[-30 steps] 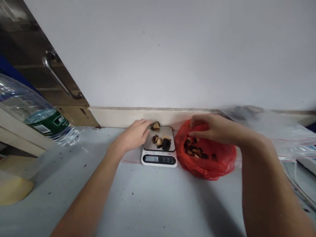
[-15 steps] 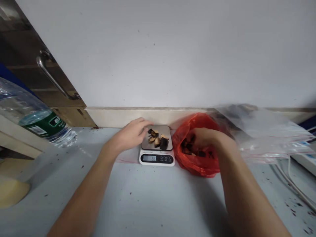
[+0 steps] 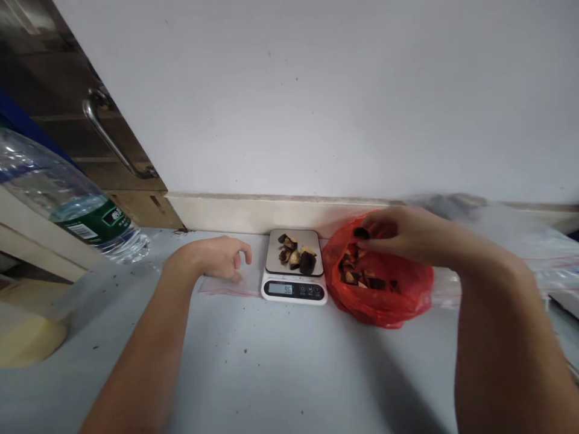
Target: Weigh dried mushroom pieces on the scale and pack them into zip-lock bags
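A white kitchen scale (image 3: 295,290) with a metal plate carries several dried brown-and-tan pieces (image 3: 295,259), and its display reads 9.6. Right beside it, a red plastic bag (image 3: 407,295) lies open with more dark dried pieces (image 3: 357,274) inside. My right hand (image 3: 389,232) is over the bag's mouth, pinching one dark piece (image 3: 360,232) between thumb and fingers. Left of the scale, my left hand (image 3: 224,258) hovers with fingers apart and curled, holding nothing, above a clear zip bag (image 3: 226,286) lying flat.
A large clear water bottle (image 3: 85,208) with a green label is at the left, near a metal handle (image 3: 117,141). A pale yellow object (image 3: 34,340) sits at the lower left. Clear plastic bags (image 3: 511,241) lie at the right, against the white wall (image 3: 316,102).
My right hand has risen out of the red bag with a dark piece. My left hand has moved left, away from the scale. The view has shifted slightly.
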Available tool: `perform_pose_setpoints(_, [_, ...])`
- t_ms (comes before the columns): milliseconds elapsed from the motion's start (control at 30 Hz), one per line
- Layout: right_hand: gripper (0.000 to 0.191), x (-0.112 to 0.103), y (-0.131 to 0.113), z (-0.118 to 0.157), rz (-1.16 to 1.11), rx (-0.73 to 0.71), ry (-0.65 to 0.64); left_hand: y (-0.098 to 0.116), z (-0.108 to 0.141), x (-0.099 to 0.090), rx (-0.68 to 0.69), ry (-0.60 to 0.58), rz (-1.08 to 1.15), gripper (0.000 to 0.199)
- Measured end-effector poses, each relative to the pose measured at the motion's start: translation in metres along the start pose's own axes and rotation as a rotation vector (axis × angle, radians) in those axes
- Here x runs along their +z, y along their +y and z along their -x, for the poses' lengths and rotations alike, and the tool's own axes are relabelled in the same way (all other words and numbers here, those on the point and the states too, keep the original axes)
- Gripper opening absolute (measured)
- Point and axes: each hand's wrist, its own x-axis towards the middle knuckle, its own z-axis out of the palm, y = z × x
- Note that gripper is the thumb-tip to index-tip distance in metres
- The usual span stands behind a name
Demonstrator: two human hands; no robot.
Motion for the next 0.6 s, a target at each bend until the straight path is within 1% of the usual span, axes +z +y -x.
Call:
perform_pose_setpoints(33, [0.006,0.001,-0.005,-0.001,-0.017,-0.008,0.013,0.000,-0.002,0.001,0.003,-0.009,-0.007,0.046])
perform_pose_setpoints(100, [0.010,0.006,-0.017,-0.003,-0.026,-0.003,-0.001,-0.001,-0.005,0.004,-0.002,-0.016,-0.005,0.052])
perform_pose_setpoints(233, [0.013,0.023,-0.039,-0.010,-0.049,-0.056,0.049,-0.002,-0.007,0.006,0.013,0.008,0.005,0.053])
perform_pose_setpoints(300, [0.013,0.034,-0.047,-0.014,-0.017,-0.071,0.089,-0.002,-0.006,0.005,0.031,0.017,0.013,0.052])
perform_pose_setpoints(367, [0.016,0.044,-0.053,-0.019,0.058,-0.078,0.102,-0.002,-0.004,0.004,0.036,0.017,0.013,0.051])
perform_pose_setpoints(500, [0.025,0.061,-0.059,-0.025,0.218,-0.116,0.020,0.000,-0.003,0.003,0.006,-0.005,-0.004,0.052])
perform_pose_setpoints(600, [0.033,0.068,-0.057,-0.027,0.221,-0.123,-0.031,0.000,-0.004,0.003,0.007,-0.003,-0.008,0.052])
